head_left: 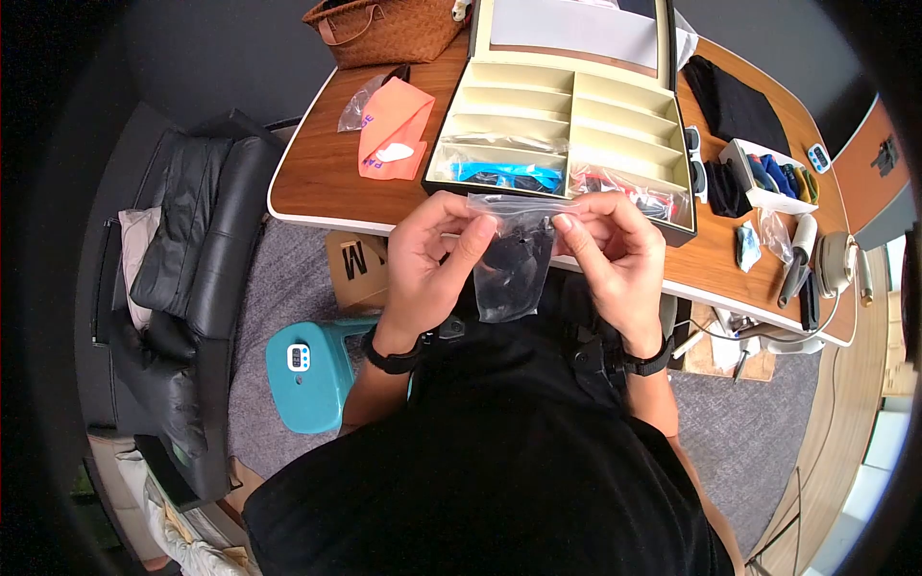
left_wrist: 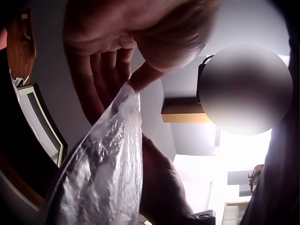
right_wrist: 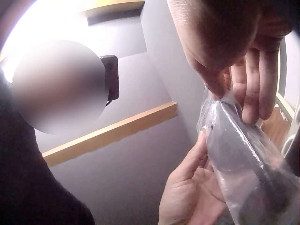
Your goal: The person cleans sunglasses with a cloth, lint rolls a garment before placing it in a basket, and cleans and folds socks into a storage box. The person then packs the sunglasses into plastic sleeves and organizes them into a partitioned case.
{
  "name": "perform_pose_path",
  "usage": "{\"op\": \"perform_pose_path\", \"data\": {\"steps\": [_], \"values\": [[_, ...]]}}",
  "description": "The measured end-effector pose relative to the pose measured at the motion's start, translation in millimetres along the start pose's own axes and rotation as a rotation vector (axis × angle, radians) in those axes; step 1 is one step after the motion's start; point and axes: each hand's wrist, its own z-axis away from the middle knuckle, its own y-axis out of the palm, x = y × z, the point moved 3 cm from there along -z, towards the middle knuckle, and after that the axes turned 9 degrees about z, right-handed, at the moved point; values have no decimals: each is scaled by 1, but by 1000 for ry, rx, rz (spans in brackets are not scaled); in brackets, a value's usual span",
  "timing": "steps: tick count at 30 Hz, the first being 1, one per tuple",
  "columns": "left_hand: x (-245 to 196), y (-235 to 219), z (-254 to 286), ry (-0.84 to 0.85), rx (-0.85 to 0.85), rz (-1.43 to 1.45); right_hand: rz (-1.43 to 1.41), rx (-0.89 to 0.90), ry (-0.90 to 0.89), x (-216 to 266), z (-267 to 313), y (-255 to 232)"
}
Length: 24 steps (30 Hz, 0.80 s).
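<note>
A clear plastic bag (head_left: pixel 511 274) with something dark inside hangs between both hands, in front of the table edge. Its upper left corner is pinched by the left hand (head_left: pixel 429 264), thumb against fingers. On the other upper corner, the right hand (head_left: pixel 619 264) pinches with thumb and fingers. In the left wrist view the bag (left_wrist: pixel 105 164) looks crinkled and shiny below the left hand (left_wrist: pixel 136 42). The right wrist view shows the bag (right_wrist: pixel 243 164) under the right hand (right_wrist: pixel 234 51). What the dark content is, I cannot tell.
Behind the hands stands an open compartment case (head_left: pixel 629 130) holding bagged items, one blue (head_left: pixel 504 175). An orange cloth pouch (head_left: pixel 392 125) and woven basket (head_left: pixel 384 34) are at left. To the right are black cloth (head_left: pixel 738 104), a white box (head_left: pixel 768 182) and headphones (head_left: pixel 834 261). A teal stool (head_left: pixel 305 394) stands below.
</note>
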Motion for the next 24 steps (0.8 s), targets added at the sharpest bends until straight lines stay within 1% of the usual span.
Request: {"op": "perform_pose_path", "data": {"steps": [1,2,4,8,13,14,15,16,17,19,22,24], "values": [[-1,1,1,0,-1,0,-29,-38,-10,1,0,0],[-3,2,1,8,-12,5,-30,-37,-10,2,0,0],[-5,3,1,17,-23,10,61,-27,-38,5,1,-2],[-5,1,2,56,-8,-52,93,-16,-88,7,2,-4],[-2,-1,2,96,-5,-77,137,29,-126,9,3,-6],[-1,-1,3,134,1,-87,137,30,-127,8,2,-7],[-1,-2,3,172,7,-96,144,48,-160,6,2,-6],[-1,-3,3,173,6,-96,152,67,-193,6,2,-6],[-1,-3,3,177,11,-120,152,67,-194,8,2,-5],[0,-3,4,181,17,-144,160,81,-138,13,2,-1],[2,0,2,184,1,-152,193,102,-138,11,3,-2],[4,3,0,189,13,-25,203,76,-143,9,2,-2]]}}
